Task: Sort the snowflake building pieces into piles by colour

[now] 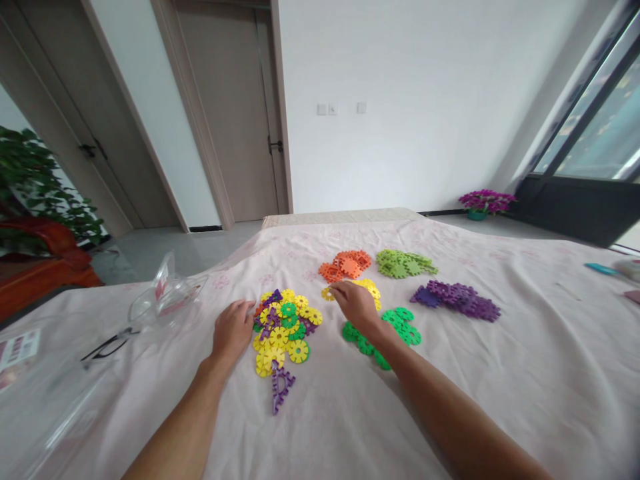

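My right hand (356,303) pinches a yellow notched disc (327,293) between thumb and fingers. It is just left of a small pile of yellow discs (370,288), which it partly hides. My left hand (233,328) lies at the left edge of a mixed pile of yellow, green and purple pieces (279,335). Its fingers curve loosely, with the tips by the pile and no piece visible in them. At the pile's near end lies a purple triangular piece (282,387). Under my right wrist, green discs (404,328) are spread in a group.
Farther back lie orange pieces (346,265) and light green pieces (406,264). Purple pieces (456,300) are grouped on the right. Glasses (107,345) and clear plastic packaging (165,297) lie at the left. A pale cloth (310,433) covers the surface.
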{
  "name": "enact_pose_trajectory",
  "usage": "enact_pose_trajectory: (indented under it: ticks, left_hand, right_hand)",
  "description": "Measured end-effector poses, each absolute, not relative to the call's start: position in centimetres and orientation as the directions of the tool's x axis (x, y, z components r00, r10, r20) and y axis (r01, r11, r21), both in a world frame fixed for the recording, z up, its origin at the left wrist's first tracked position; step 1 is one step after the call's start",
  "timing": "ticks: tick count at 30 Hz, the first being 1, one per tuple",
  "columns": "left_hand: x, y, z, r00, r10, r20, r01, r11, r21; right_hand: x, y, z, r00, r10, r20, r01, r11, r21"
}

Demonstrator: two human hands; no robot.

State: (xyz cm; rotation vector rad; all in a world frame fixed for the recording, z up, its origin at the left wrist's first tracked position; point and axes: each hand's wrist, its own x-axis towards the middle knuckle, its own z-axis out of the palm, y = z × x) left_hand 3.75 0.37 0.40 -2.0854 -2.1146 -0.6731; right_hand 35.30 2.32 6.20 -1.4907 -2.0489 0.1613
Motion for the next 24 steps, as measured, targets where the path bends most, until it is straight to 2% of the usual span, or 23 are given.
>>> enact_pose_trajectory:
  ticks: [5, 11, 17, 21, 24]
  left_hand:
    - [3.8, 0.4, 0.4, -0.052, 0.927, 0.371, 0.974, -0.036, 0.226]
    - [3.7, 0.5, 0.2, -0.042, 0.921, 0.387, 0.978, -0.042, 0.206]
    - [3.7, 0.4, 0.3, -0.053, 0.927, 0.371, 0.975, -0.032, 0.221]
    - [3.7, 0.4, 0.4, -0.049, 0.926, 0.374, 0.972, -0.041, 0.230]
    - [3.7, 0.5, 0.3, -0.055, 0.924, 0.379, 0.972, -0.037, 0.233]
  right_hand:
    - [40.8, 4.9, 6.7, 0.172, 0.923, 0.343, 0.879, 0.014, -0.477]
    - [46.4, 6.4, 5.2, 0.371, 0.898, 0.235, 0.872, -0.250, -0.421]
    - [47.6, 6.2, 3.5, 0.292, 0.935, 0.200, 0.925, -0.223, -0.306]
    - [47.1, 6.1, 3.8, 0.278, 0.923, 0.266, 0.935, -0.197, -0.294]
    - [45.5, 6.0, 4.8, 0.207, 0.916, 0.343, 0.941, -0.091, -0.325]
